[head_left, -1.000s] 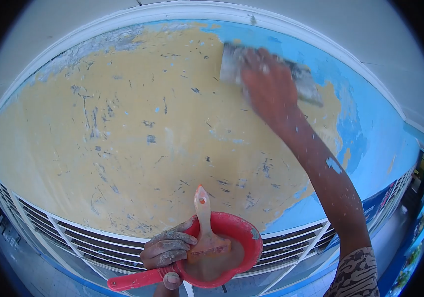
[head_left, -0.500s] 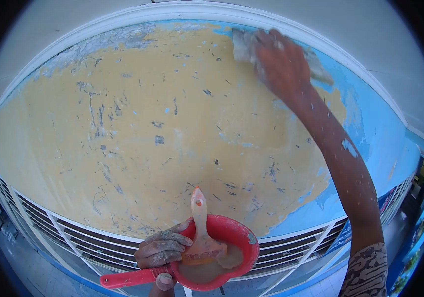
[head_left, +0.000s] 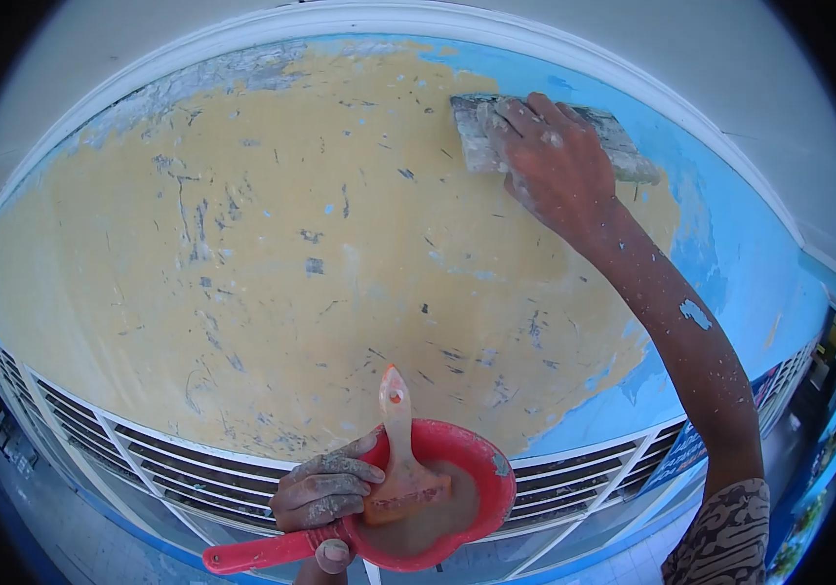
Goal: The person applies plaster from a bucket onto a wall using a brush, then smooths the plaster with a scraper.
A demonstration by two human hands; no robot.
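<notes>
My right hand (head_left: 553,161) is raised high and grips a wide putty scraper (head_left: 623,141), pressing its blade flat against the wall near the top right of the tan putty patch (head_left: 320,253). Around that patch the wall is blue (head_left: 730,253). My left hand (head_left: 325,490) holds a red scoop-shaped dipper (head_left: 481,468) by the base of its handle, low in the view. Beige putty fills the dipper, and a narrower putty knife (head_left: 398,439) stands in it with its handle pointing up.
A white moulding (head_left: 418,21) borders the wall at the ceiling. Below the puttied area runs a white louvred vent band (head_left: 145,458). A corridor with blue panels shows at the far right edge (head_left: 818,468).
My right hand drew the scraper up toward the moulding, then back down and slightly left across the putty edge. The left hand and dipper stayed nearly still.
</notes>
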